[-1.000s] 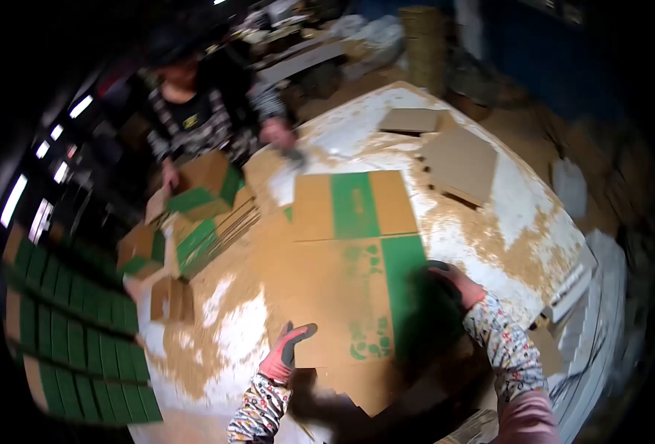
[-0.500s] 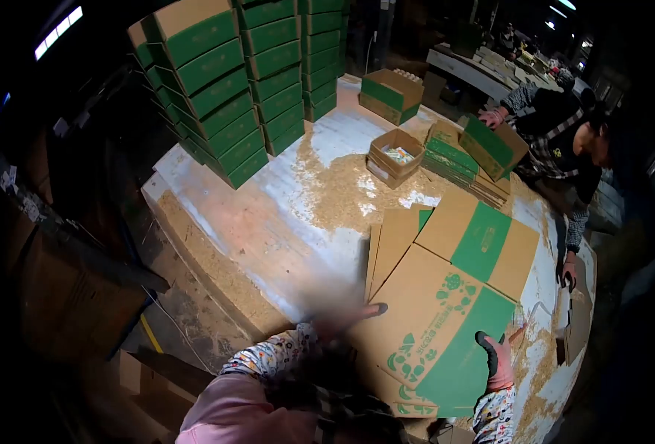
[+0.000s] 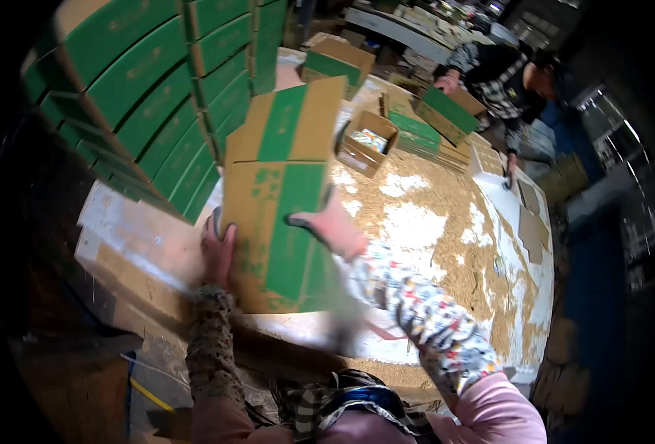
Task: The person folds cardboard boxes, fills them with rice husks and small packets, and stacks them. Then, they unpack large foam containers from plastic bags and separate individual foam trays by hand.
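Note:
A pile of flattened cardboard boxes (image 3: 250,244), brown with a broad green band and green print, is between my two hands over the left part of the table. My left hand (image 3: 218,248) grips its left edge, thumb on the face. At the right edge my right hand (image 3: 336,226), in a glove with dark fingertips, has its thumb lying across the green band; its other fingers are mostly hidden and blurred. The upper panel of the top box reaches toward the tall stacks of green boxes.
Tall stacks of green-and-brown boxes (image 3: 146,89) stand at the left. Behind my right hand are a small open carton (image 3: 368,157) with packets inside and a larger open box (image 3: 335,63). Sawdust (image 3: 446,274) covers much of the table. A co-worker (image 3: 501,89) handles another box at the far right.
The flattened boxes have moved left across the table with both my hands, leaving the sawdust-strewn right side exposed. My view has turned too, and the stacks look nearer.

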`<action>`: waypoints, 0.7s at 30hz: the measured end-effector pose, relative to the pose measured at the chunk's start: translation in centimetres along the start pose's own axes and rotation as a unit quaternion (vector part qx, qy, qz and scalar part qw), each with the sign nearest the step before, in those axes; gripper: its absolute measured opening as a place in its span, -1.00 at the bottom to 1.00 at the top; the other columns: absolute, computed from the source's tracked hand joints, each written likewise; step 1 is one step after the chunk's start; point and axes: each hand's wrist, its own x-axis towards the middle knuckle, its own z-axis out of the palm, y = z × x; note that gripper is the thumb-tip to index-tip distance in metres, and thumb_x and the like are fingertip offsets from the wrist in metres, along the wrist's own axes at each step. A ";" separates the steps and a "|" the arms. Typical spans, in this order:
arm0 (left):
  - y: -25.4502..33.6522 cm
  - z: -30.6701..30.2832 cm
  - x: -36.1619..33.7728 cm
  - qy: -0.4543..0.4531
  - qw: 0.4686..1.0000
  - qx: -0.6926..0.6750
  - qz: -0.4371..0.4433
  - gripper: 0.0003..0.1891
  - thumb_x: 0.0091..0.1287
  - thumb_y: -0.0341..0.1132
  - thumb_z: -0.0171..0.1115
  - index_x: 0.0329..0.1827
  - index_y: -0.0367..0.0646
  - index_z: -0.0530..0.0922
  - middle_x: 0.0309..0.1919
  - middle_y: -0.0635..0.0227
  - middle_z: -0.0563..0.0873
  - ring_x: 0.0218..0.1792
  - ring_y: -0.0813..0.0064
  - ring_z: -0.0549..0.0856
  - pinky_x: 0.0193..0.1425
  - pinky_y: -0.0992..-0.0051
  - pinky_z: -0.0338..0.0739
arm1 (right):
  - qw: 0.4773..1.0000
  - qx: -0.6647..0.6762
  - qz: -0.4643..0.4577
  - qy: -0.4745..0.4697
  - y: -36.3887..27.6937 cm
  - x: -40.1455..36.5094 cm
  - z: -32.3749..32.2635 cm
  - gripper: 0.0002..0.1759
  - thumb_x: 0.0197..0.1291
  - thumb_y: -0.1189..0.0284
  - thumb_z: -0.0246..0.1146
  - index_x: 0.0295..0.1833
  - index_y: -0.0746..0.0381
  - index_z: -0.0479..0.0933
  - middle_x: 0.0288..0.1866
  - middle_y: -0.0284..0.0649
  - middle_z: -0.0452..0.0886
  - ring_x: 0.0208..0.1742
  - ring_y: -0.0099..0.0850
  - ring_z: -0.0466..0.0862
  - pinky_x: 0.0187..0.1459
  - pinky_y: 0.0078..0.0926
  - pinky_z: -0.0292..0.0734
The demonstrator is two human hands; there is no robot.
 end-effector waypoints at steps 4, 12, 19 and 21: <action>-6.5 0.6 1.2 -0.088 0.975 0.199 -0.039 -0.50 0.37 -0.06 0.06 0.23 -0.24 0.44 0.10 -0.03 0.54 0.13 -0.01 0.51 0.19 0.16 0.42 | 0.996 0.075 0.041 0.004 13.3 8.8 3.4 -0.21 -0.23 0.40 0.52 0.12 0.41 0.29 -0.09 -0.02 0.58 -0.14 -0.28 0.62 -0.13 -0.38 0.56; 9.7 9.9 -9.4 -0.288 0.874 0.385 0.066 -0.40 0.35 0.04 0.04 0.29 -0.25 0.38 0.16 -0.17 0.48 0.10 -0.04 0.53 0.15 0.15 0.45 | 0.979 0.121 0.125 0.103 19.3 -3.9 -15.3 -0.51 -0.18 0.34 0.52 -0.09 0.35 0.62 -0.23 -0.20 0.69 -0.26 -0.46 0.66 -0.18 -0.46 0.55; 17.2 18.4 -23.7 -0.593 0.796 -0.107 0.062 -0.53 0.28 -0.12 0.21 0.13 -0.27 0.51 0.08 -0.06 0.57 0.09 -0.04 0.56 0.15 0.20 0.45 | 0.899 -0.174 0.268 0.299 18.3 -24.3 -42.4 -0.30 -0.39 0.20 0.58 -0.07 0.39 0.60 -0.18 -0.05 0.69 -0.16 -0.32 0.69 -0.14 -0.40 0.57; 18.1 18.1 -26.4 -0.556 0.804 -0.102 0.186 -0.53 0.27 -0.12 0.23 0.10 -0.31 0.51 0.04 -0.04 0.59 0.02 -0.06 0.58 0.15 0.20 0.46 | 0.852 -0.216 0.289 0.380 16.9 -27.9 -47.9 -0.29 -0.43 0.18 0.59 -0.13 0.44 0.61 -0.19 -0.02 0.69 -0.20 -0.27 0.70 -0.18 -0.37 0.59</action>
